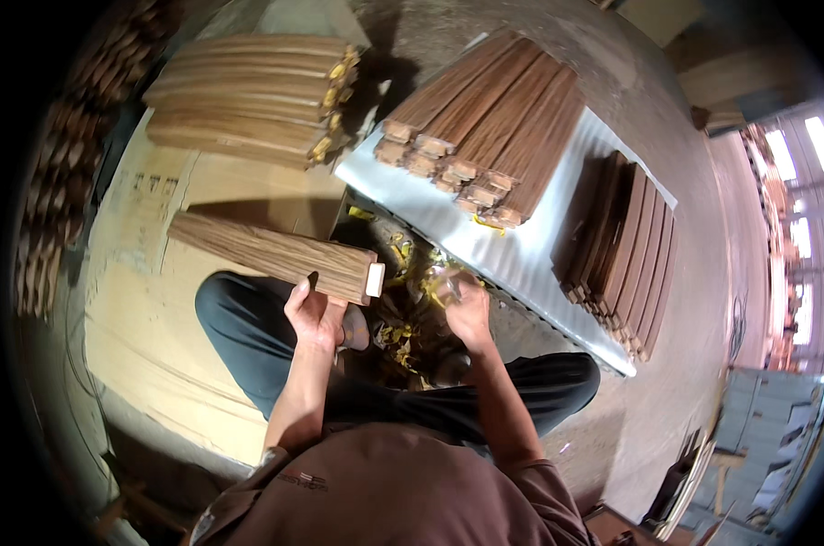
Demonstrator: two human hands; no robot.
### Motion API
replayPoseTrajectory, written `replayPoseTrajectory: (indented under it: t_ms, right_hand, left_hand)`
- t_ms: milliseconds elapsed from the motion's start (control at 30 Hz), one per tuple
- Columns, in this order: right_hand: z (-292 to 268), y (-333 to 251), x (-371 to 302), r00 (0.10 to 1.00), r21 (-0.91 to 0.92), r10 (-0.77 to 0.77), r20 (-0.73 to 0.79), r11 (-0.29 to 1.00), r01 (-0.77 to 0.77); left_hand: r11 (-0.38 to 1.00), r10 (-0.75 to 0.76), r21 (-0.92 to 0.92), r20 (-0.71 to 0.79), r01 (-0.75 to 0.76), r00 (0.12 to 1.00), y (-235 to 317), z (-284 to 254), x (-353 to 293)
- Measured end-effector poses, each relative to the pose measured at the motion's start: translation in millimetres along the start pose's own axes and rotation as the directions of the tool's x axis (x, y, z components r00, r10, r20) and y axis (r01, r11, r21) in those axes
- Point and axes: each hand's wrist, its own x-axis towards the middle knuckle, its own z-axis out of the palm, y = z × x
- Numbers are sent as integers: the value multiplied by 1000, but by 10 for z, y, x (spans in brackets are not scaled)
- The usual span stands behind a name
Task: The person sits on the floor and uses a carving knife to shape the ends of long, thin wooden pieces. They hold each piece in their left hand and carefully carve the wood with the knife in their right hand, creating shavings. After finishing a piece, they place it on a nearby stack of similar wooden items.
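My left hand [314, 314] grips a brown grained wooden piece [275, 252] from below near its right end, thumb along the near side. A pale tenon [375, 279] sticks out of that end. The piece slants away to the left, its far end over the tan board. Just right of the tenon, apart from it, my right hand [467, 309] is closed on something small and blurred. I cannot make out what it is. Yellow scraps [398, 337], looking like peeled tape, litter the floor between my feet.
On the tan board [148, 337] at left lies a stack of wooden pieces [244, 91] with yellow-wrapped ends. A white-covered platform [521, 273] at right bears a large stack of wooden pieces [494, 118] and a smaller, darker stack [626, 255]. More wood [61, 173] is piled far left.
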Motion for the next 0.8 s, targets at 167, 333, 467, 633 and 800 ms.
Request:
replayPoseTrajectory:
  t_ms: [167,333,467,633,800]
  right_hand:
    - [-315,11,-95,998,-237,51,-28,970,-56]
    - [-584,182,-220,999,-325,22,45,946,-6]
    - [-547,439,-206,920,-506,-370,127,774,381]
    - [-604,1,-183,907,-580,-143,397,726,368]
    - [-536,-12,-214,833,-411,-451,320,726,552]
  left_hand:
    - [978,36,206,-40,-27,999,107,-33,120]
    - [990,106,100,-27,-103,994,298,546,43]
    - [964,212,161,17,-212,977,456,956,-263]
    - [831,315,458,83,-317,945,582,1065,-543]
    - [895,65,399,328,-201,942,1055,1231,-652]
